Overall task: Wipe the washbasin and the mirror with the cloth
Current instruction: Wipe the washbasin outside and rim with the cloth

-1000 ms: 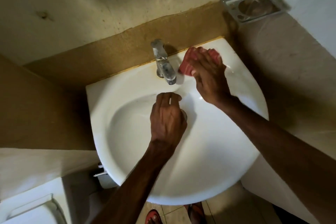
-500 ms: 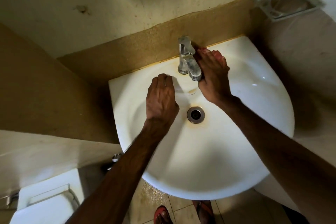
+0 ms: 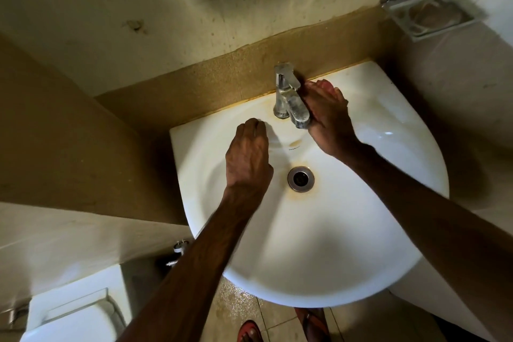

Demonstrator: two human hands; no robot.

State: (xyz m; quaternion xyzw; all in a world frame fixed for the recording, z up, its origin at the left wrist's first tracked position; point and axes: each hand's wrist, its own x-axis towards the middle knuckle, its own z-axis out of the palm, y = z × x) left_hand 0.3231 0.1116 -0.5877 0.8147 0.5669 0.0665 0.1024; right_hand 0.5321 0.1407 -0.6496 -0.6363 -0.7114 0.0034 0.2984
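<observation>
The white washbasin fills the middle of the view, with a chrome tap at its back rim and a drain ringed by a rusty stain. My right hand presses against the right side of the tap. It covers the red cloth, of which only a pinkish edge shows at the fingertips. My left hand lies flat on the basin's inner slope left of the tap, holding nothing. The mirror is out of view.
A chrome soap dish is fixed to the wall at the top right. A white toilet cistern stands at the lower left, with a small water valve beside the basin. My sandalled feet show below the basin's front edge.
My right hand slid the cloth left along the back rim until it met the tap. My left hand moved from the bowl's middle up to the slope left of the tap, uncovering the drain.
</observation>
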